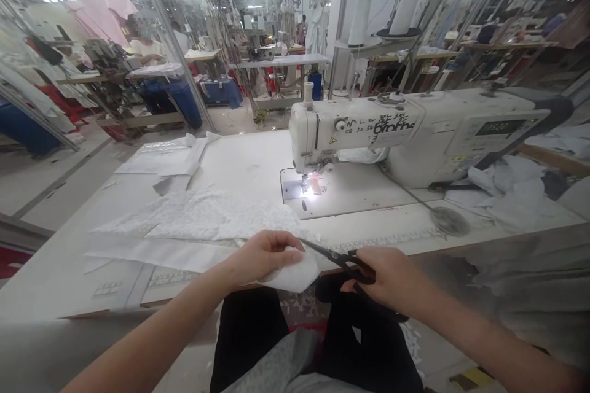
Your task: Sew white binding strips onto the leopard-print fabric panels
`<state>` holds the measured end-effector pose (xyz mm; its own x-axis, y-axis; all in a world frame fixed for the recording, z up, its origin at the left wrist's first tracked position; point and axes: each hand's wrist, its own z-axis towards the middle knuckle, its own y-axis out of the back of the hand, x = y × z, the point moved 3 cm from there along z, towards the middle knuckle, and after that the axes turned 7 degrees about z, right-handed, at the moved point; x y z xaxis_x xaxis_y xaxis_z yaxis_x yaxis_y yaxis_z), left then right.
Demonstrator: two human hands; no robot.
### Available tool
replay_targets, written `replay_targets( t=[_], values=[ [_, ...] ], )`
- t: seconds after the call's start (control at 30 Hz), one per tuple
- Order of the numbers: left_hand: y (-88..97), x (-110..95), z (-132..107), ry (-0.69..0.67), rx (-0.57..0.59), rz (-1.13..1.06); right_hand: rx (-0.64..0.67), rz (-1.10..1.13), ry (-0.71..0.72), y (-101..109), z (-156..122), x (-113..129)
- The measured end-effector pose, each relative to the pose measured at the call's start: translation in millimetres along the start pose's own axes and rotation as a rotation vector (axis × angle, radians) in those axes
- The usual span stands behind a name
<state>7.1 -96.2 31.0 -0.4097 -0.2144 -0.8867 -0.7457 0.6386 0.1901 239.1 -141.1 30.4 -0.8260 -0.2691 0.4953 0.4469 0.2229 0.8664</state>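
My left hand [270, 255] pinches the edge of a white fabric piece [297, 275] at the table's front edge, with the loose end hanging over. In my right hand [387, 273] is a pair of black scissors [343, 261], fingers wrapped round the handles. The blades point left and reach the fabric beside my left fingertips; whether they are parted I cannot tell. A larger patterned white fabric [225, 215] lies flat on the table, behind and left of my left hand. Beyond my hands stands a white sewing machine [341, 129], its needle area lit.
White folded pieces [161, 156] lie at the table's left rear. A measuring tape strip [387, 239] runs along the front edge. Crumpled white fabric [511, 190] sits right of the machine. Thread cones [362, 12] stand behind it. A co-worker [147, 46] sits at the back left.
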Motion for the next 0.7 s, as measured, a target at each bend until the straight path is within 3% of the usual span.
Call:
replay_targets(
  t=[0.1,0.23,0.3,0.37,0.43,0.5,0.6,0.7],
  values=[
    [9.0,-2,-6,-0.038,0.032,0.034,-0.055,0.023,-0.131,8,3,-18],
    [15.0,-3,-14,-0.087,0.031,0.106,-0.152,-0.062,-0.323,25,18,-68],
    [14.6,-3,-16,-0.133,-0.035,0.209,-0.237,-0.092,-0.319,31,25,-92],
    [13.7,-2,-16,-0.209,-0.172,0.382,-0.379,-0.112,-0.231,35,29,-100],
    [11.9,-1,-15,-0.299,-0.340,0.580,-0.505,-0.126,-0.126,33,28,-87],
    [8.0,1,-14,-0.380,-0.461,0.711,-0.517,-0.032,-0.004,22,26,-55],
    [-0.7,3,-12,-0.483,-0.529,0.760,-0.312,0.477,0.207,-2,27,6],
    [-8.6,2,-14,-0.543,-0.542,0.793,-0.157,0.949,0.258,-21,33,48]
  ],
)
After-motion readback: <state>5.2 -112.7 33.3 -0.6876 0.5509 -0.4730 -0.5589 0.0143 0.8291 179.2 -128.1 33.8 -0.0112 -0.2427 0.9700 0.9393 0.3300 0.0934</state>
